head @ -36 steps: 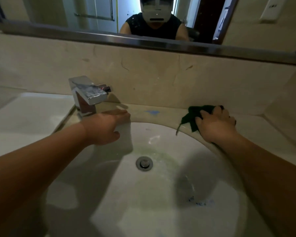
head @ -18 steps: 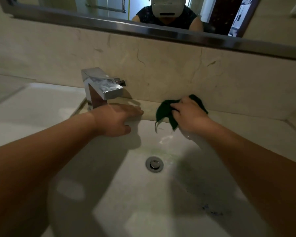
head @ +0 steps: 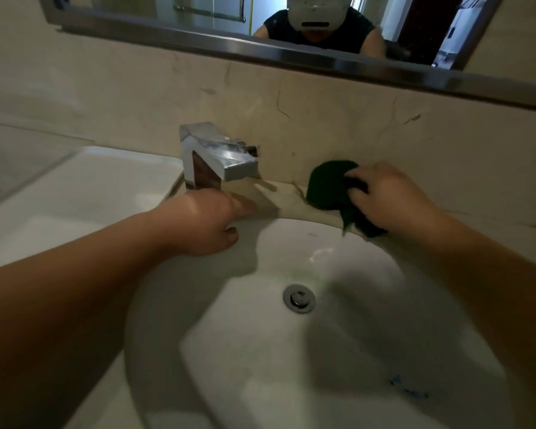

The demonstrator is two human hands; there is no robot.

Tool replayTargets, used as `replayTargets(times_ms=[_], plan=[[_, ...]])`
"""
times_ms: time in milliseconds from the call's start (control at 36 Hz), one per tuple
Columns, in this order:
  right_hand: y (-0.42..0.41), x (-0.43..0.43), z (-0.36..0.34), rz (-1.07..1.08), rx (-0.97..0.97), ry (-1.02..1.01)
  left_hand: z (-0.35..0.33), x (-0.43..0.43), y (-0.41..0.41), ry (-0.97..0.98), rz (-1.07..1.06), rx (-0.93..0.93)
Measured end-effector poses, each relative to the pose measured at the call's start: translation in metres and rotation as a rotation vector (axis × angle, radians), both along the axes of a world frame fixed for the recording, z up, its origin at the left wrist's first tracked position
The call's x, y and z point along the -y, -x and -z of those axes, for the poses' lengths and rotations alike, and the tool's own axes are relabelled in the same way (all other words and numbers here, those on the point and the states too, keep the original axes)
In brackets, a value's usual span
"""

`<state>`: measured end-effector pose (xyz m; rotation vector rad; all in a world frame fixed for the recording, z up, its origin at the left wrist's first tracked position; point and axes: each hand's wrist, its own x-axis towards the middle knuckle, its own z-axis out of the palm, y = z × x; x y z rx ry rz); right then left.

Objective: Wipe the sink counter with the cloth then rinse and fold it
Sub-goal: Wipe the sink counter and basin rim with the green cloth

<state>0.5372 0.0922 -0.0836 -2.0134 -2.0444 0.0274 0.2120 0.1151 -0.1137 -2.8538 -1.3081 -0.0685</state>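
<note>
A dark green cloth (head: 328, 188) lies bunched on the beige stone counter (head: 288, 198) behind the white sink basin (head: 260, 351), one corner hanging over the basin rim. My right hand (head: 387, 196) presses on the cloth's right part, fingers curled over it. My left hand (head: 208, 221) rests flat on the basin's back rim, just below the chrome tap (head: 214, 156), fingers stretched toward the right and holding nothing. No water runs from the tap.
A round chrome drain (head: 299, 298) sits in the basin's middle. A beige backsplash (head: 291, 119) rises behind the counter, with a framed mirror (head: 291, 54) above. A white surface (head: 84, 187) lies left of the tap. Blue marks (head: 409, 388) show in the basin's near right.
My right hand has slid the cloth leftward along the back counter, from the far right toward the tap. My left hand has stayed on the rim below the tap.
</note>
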Motion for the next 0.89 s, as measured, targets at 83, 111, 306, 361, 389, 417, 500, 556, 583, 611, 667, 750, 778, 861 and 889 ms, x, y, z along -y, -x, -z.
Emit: replayTargets(times_ms=[83,111,306,361,389,417,500,556,583,611,667,750,778,861,889], plan=[[0.018,-0.007,0.036,0.069,0.034,0.031,0.001,-0.003,0.002,0.001,0.02,-0.018],[0.025,-0.011,0.04,0.059,0.026,0.006,0.002,-0.004,0.002,0.0,0.027,-0.016],[0.086,-0.04,0.034,-0.207,-0.006,0.081,-0.003,-0.001,0.002,0.034,0.061,-0.002],[0.098,-0.036,0.028,-0.301,-0.002,0.111,-0.005,0.002,0.005,0.037,0.067,0.007],[0.1,-0.033,0.024,-0.355,-0.003,0.139,-0.006,0.004,0.008,0.037,0.076,0.04],[0.098,-0.029,0.017,-0.408,0.001,0.178,-0.007,0.006,0.012,0.029,0.09,0.077],[0.082,-0.017,-0.009,-0.46,-0.017,0.238,-0.011,0.011,0.025,-0.043,0.146,0.144],[0.068,-0.019,-0.02,-0.354,-0.096,0.112,-0.01,0.012,0.033,-0.091,0.174,0.173],[0.063,-0.022,-0.02,-0.29,-0.134,0.02,-0.008,0.011,0.036,-0.102,0.176,0.179],[0.062,-0.026,-0.017,-0.238,-0.149,-0.041,-0.006,0.009,0.037,-0.107,0.172,0.18],[0.074,-0.033,0.0,-0.212,-0.113,-0.04,-0.002,0.006,0.038,-0.14,0.177,0.184],[0.11,-0.042,0.032,-0.199,-0.047,0.037,0.005,0.001,0.037,-0.249,0.237,0.157],[0.122,-0.043,0.037,-0.192,-0.05,0.026,0.006,0.0,0.037,-0.285,0.26,0.147],[0.146,-0.044,0.042,-0.233,-0.073,-0.028,0.006,0.003,0.037,-0.315,0.293,0.152],[0.146,-0.045,0.041,-0.237,-0.071,-0.027,0.004,0.004,0.036,-0.32,0.293,0.148]])
